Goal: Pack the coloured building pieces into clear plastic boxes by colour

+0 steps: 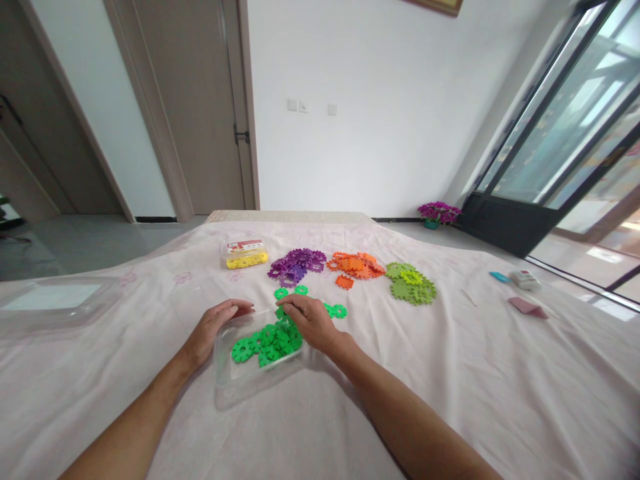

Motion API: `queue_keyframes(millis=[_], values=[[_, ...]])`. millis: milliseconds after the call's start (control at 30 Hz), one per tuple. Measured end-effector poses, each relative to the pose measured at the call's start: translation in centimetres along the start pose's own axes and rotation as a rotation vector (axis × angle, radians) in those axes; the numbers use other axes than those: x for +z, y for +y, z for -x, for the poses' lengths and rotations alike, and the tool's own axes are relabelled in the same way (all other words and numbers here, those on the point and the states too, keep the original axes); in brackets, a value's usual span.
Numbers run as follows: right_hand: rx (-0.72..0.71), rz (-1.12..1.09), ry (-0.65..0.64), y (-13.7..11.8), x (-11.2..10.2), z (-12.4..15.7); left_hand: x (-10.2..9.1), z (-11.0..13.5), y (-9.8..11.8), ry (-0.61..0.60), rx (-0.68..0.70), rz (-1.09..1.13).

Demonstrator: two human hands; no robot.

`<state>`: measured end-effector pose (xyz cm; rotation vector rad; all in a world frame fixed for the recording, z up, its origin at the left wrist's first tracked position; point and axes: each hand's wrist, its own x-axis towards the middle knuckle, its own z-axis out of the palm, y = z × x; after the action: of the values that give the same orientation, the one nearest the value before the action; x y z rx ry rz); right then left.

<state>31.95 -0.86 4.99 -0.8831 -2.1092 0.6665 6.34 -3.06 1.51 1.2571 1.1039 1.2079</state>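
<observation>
A clear plastic box (230, 370) lies on the pink cloth in front of me, holding several bright green gear-shaped pieces (267, 341). My left hand (215, 327) cups the box's far left corner, fingers curled over its rim. My right hand (310, 320) rests at the box's far right edge with fingers bent down onto green pieces there; what it grips is hidden. A few loose green pieces (340, 311) lie just beyond the box.
Further back sit a purple pile (297, 263), an orange pile (356, 265), a light green pile (411, 283) and a lidded box of yellow pieces (245, 254). A clear lid (55, 300) lies far left. Small items (525, 279) lie at the right.
</observation>
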Motion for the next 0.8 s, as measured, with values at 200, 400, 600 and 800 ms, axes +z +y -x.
queue_keyframes(millis=[200, 400, 600, 800], values=[[0.022, -0.026, 0.098, 1.2, -0.8, -0.3, 0.0, 0.1, 0.1, 0.008, -0.024, 0.013], [0.336, 0.492, -0.047, 4.2, -4.7, -0.7, 0.2, 0.1, 0.2, 0.02, -0.026, 0.034], [0.562, 0.659, -0.365, 4.2, -7.6, -0.1, -0.2, -0.1, -0.2, -0.018, -0.042, 0.042], [0.48, 0.779, -0.417, 3.5, -7.3, -0.2, -0.1, -0.1, 0.0, 0.004, -0.024, 0.013]])
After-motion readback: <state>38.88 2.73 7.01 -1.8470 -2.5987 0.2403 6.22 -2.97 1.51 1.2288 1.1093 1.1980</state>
